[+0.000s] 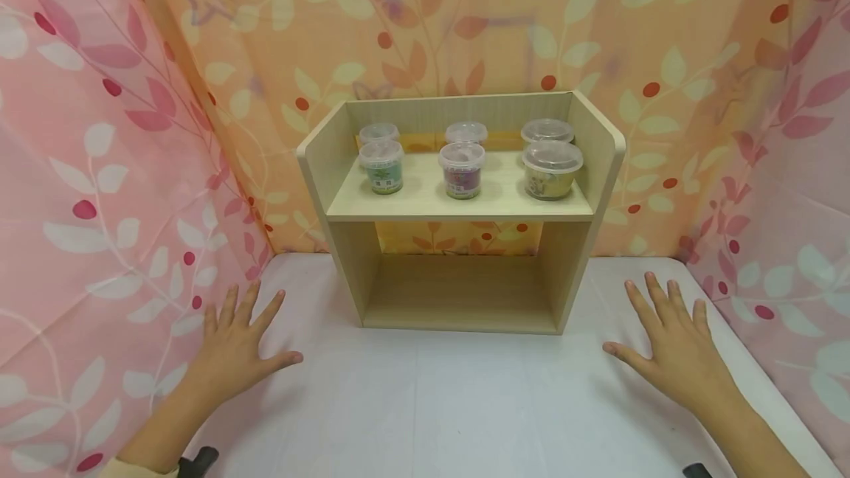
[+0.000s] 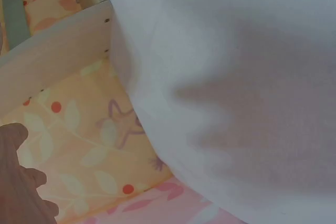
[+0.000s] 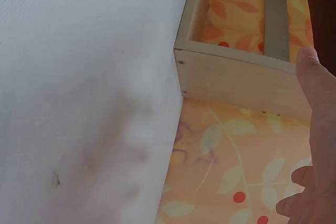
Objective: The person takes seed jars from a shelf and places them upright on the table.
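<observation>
Head view: spread wide and holding nothing, both left grip (image 1: 239,352) and right grip (image 1: 684,360), well apart over the counter (image 1: 425,404). Beyond and between, a shelf (image 1: 461,217), long axis running left to right: ahead and rightward from the left, ahead and leftward from the right. Roughly even, perhaps a shade nearer to the right thumb; untouched by either. Up on the upper board (image 1: 421,198), in three front-to-back pairs, six lidded tubs (image 1: 462,175).

Left wrist view: just digits (image 2: 31,177) at the lower left, apart from the left side panel (image 2: 52,59).

Right wrist view: thumb overlapping the right side panel (image 3: 236,80) in outline; impossible to judge contact from here alone.
</observation>
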Available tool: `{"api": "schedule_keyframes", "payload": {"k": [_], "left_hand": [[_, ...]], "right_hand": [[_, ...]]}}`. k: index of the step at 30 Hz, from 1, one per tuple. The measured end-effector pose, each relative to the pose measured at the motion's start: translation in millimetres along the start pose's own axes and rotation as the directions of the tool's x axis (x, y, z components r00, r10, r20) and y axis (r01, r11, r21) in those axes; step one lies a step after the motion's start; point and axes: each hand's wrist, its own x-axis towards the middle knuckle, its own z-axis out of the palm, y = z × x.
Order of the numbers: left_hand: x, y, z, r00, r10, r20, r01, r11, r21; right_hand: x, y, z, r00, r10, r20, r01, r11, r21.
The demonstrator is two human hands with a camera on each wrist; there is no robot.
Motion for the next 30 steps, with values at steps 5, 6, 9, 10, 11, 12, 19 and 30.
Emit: {"api": "schedule_keyframes", "payload": {"k": [5, 6, 9, 10, 11, 12, 19, 30], "left_hand": [[1.8, 3.5, -0.8, 1.0, -0.009, 0.007, 0.01, 0.998, -0.065], [2.4, 4.1, -0.6, 1.0, -0.009, 0.008, 0.01, 0.997, -0.077], [4.9, 6.6, 0.0, 1.0, -0.014, 0.008, 0.014, 0.994, -0.107], [6.0, 7.6, 0.1, 1.0, -0.015, 0.006, 0.016, 0.993, -0.116], [7.2, 8.9, 0.2, 1.0, -0.017, 0.004, 0.018, 0.992, -0.125], [8.4, 10.4, 0.1, 1.0, -0.02, 0.001, 0.02, 0.99, -0.138], [17.5, 21.3, -0.6, 0.999, -0.042, -0.002, 0.04, 0.967, -0.252], [30.6, 28.9, 10.2, 0.992, -0.118, 0.033, 0.121, 0.904, -0.411]], "right_hand": [[1, -3, -2, 1.0, 0.016, 0.003, -0.016, 0.997, 0.071], [2, -4, -2, 1.0, 0.018, 0.003, -0.018, 0.996, 0.088], [4, -6, -2, 1.0, 0.02, -0.003, -0.02, 0.992, 0.126], [5, -7, -2, 1.0, 0.019, -0.007, -0.018, 0.991, 0.136], [6, -8, -2, 1.0, 0.017, -0.012, -0.015, 0.989, 0.146], [6, -9, -3, 1.0, 0.016, -0.016, -0.013, 0.988, 0.154], [11, -16, -7, 0.999, 0.017, -0.041, -0.006, 0.971, 0.238], [13, -34, -26, 0.993, 0.12, 0.014, -0.115, 0.904, 0.412]]}}
